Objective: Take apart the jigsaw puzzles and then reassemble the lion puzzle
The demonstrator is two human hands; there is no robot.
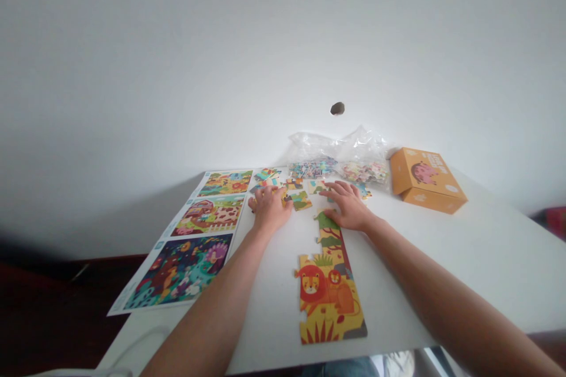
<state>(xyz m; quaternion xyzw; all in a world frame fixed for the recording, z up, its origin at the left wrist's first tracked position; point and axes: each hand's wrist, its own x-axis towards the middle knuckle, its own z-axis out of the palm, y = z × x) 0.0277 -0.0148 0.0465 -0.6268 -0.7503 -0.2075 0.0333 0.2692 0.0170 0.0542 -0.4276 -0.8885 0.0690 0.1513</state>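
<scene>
My left hand (pixel 269 207) rests on the white table (pixel 442 259) among loose puzzle pieces (pixel 297 194), its fingers curled over a small piece I can barely make out. My right hand (pixel 349 205) lies flat, fingers stretched out, touching the top end of a partly joined puzzle strip (pixel 329 283) that shows a lion on yellow ground. More loose pieces (pixel 267 177) lie just beyond both hands.
A long sheet with three picture guides (pixel 194 241) lies along the table's left edge. Clear plastic bags holding pieces (pixel 338 162) sit at the back. An orange box (pixel 427 179) stands at the back right. A white wall rises behind.
</scene>
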